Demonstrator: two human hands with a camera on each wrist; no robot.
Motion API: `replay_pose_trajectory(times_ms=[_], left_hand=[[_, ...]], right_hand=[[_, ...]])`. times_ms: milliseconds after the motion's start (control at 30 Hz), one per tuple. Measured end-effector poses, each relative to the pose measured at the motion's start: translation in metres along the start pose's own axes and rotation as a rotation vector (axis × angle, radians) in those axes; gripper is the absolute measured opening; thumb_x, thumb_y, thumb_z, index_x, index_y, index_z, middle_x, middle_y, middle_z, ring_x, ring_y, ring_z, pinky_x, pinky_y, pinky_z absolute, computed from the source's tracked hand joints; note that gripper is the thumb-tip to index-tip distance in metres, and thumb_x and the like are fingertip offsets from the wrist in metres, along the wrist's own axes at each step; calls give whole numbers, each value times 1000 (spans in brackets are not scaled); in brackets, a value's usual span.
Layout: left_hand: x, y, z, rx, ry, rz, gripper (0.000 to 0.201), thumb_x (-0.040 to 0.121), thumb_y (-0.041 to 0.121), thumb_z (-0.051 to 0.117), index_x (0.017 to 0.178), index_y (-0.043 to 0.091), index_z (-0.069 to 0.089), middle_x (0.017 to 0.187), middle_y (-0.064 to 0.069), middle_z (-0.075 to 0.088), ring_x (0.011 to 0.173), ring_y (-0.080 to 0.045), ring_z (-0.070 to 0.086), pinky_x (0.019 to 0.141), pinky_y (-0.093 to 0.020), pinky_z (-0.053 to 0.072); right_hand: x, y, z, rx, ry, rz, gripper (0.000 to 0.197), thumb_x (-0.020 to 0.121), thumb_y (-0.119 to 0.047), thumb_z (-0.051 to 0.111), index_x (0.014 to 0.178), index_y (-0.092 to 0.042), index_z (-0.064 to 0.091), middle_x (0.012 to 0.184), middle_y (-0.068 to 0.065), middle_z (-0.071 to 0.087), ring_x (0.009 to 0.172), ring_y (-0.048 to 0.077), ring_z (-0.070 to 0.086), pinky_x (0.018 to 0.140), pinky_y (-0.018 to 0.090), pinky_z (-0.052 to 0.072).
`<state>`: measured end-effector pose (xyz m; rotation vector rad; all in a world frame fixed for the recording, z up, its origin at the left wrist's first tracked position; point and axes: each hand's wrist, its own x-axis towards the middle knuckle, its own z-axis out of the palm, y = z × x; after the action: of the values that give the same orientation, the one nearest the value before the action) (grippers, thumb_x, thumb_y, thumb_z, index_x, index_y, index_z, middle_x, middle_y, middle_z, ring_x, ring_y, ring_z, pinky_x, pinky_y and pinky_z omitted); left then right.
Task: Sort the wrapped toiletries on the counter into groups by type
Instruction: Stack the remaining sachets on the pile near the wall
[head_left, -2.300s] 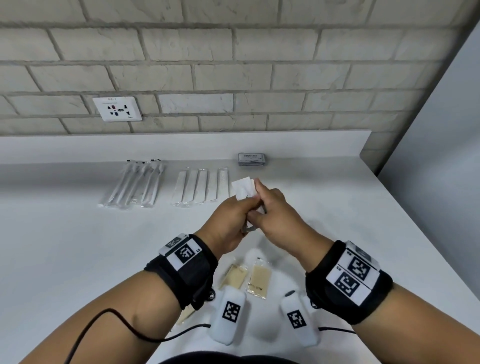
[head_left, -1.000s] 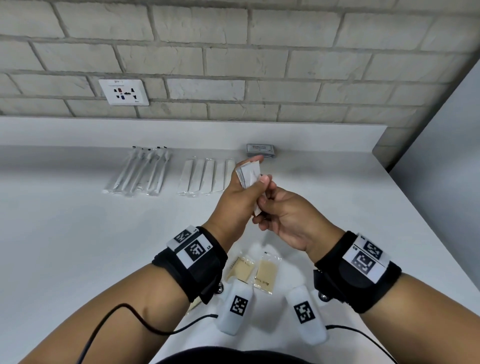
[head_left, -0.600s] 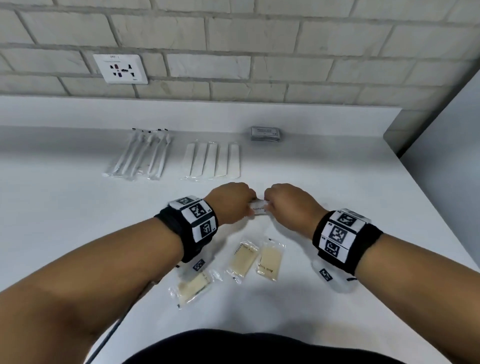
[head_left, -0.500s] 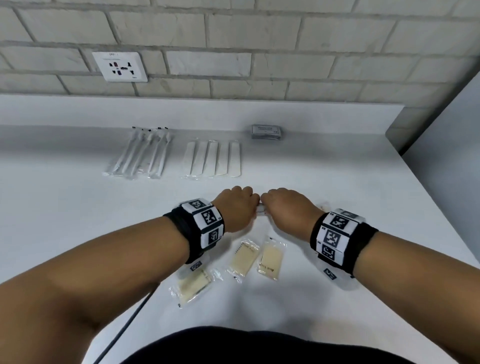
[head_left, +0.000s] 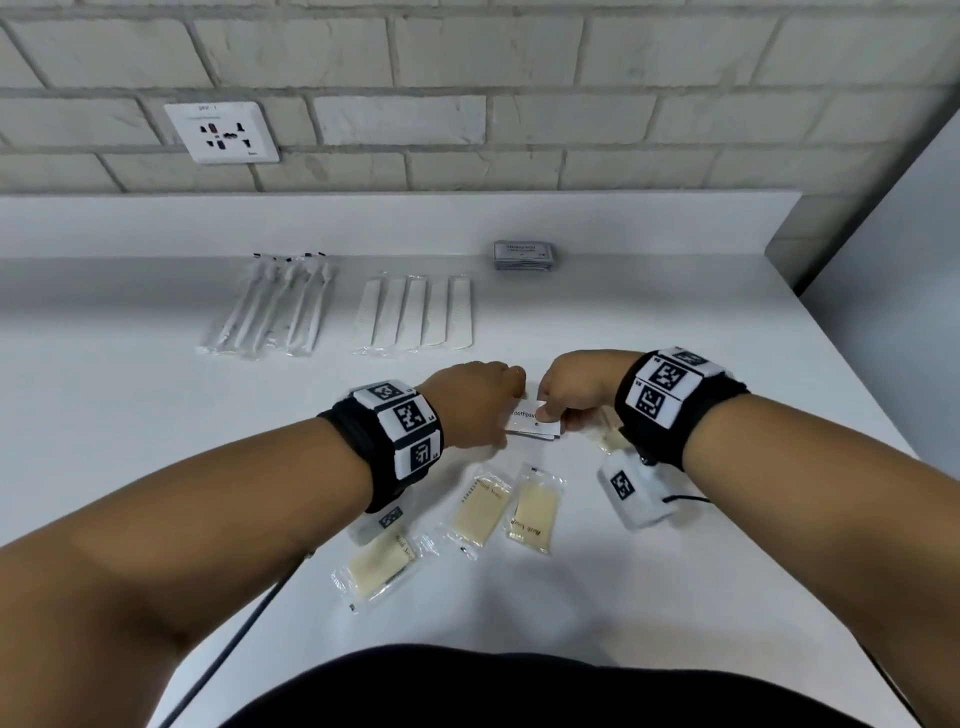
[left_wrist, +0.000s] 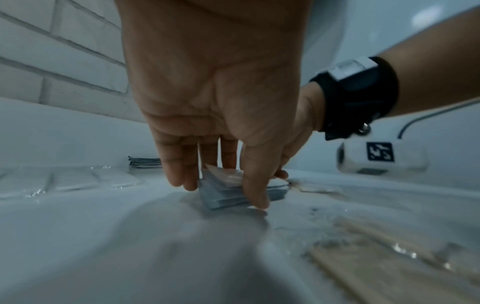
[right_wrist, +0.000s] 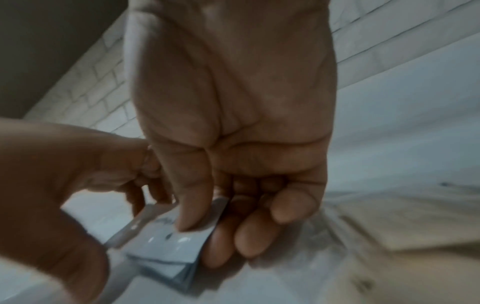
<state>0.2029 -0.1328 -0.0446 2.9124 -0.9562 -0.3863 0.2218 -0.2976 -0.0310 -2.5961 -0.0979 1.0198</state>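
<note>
A small stack of white toothpaste sachets (head_left: 534, 422) lies on the counter (head_left: 156, 441) between my hands. My left hand (head_left: 480, 402) pinches its left end, thumb (left_wrist: 255, 191) on the near side and fingers (left_wrist: 179, 174) on the far side. My right hand (head_left: 574, 387) holds the right end, thumb (right_wrist: 188, 205) pressed on the top sachet (right_wrist: 168, 240) and fingers (right_wrist: 249, 236) curled beside and under it. Three yellow soap packets (head_left: 480, 506) (head_left: 535, 512) (head_left: 379, 566) lie just in front of the hands. One more packet (head_left: 607, 439) sits partly hidden under my right wrist.
Wrapped toothbrushes (head_left: 270, 306) and wrapped combs (head_left: 415, 312) lie in two rows at the back. A stack of grey sachets (head_left: 523, 255) sits against the backsplash. The counter ends at a wall (head_left: 883, 260) on the right. A socket (head_left: 223, 132) is on the brick wall.
Both hands came down from chest height to the counter with the sachet stack. Since half a second ago they have parted slightly, and the stack's top label now shows.
</note>
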Motion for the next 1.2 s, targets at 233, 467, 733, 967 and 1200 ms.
replay_pose_trajectory(times_ms=[233, 467, 733, 967, 1200], left_hand=[[1, -2, -2, 4, -9, -19, 29, 82, 27, 66, 103, 16, 49, 100, -2, 59, 91, -24, 58, 71, -32, 46], [3, -9, 0, -44, -5, -3, 29, 78, 31, 71, 96, 17, 53, 95, 3, 55, 86, -19, 54, 67, -27, 37], [9, -10, 0, -13, -8, 6, 21, 83, 26, 64, 98, 16, 54, 99, -2, 60, 90, -23, 58, 72, -33, 47], [52, -14, -11, -26, 34, -40, 24, 84, 24, 61, 105, 14, 56, 103, -6, 61, 92, -26, 59, 69, -30, 42], [115, -33, -33, -7, 17, -77, 25, 82, 23, 61, 105, 13, 55, 102, -8, 62, 93, -29, 59, 69, -32, 44]], right_hand=[[-5, 7, 11, -44, 265, -83, 30, 79, -32, 72, 100, -13, 59, 92, 0, 61, 84, 21, 57, 69, 31, 44], [-21, 14, 39, -239, 419, -345, 21, 76, -23, 71, 85, -20, 52, 89, -4, 51, 84, 18, 49, 69, 31, 40], [-9, 21, 35, -281, 467, -360, 13, 81, -20, 64, 91, -17, 56, 89, -3, 52, 84, 18, 46, 69, 30, 38], [19, 30, -2, -286, 471, -288, 16, 80, -21, 67, 94, -17, 58, 99, 2, 60, 94, 23, 55, 74, 32, 42], [56, 34, -56, -306, 474, -233, 22, 80, -22, 70, 98, -15, 61, 103, 4, 64, 94, 25, 58, 75, 32, 44]])
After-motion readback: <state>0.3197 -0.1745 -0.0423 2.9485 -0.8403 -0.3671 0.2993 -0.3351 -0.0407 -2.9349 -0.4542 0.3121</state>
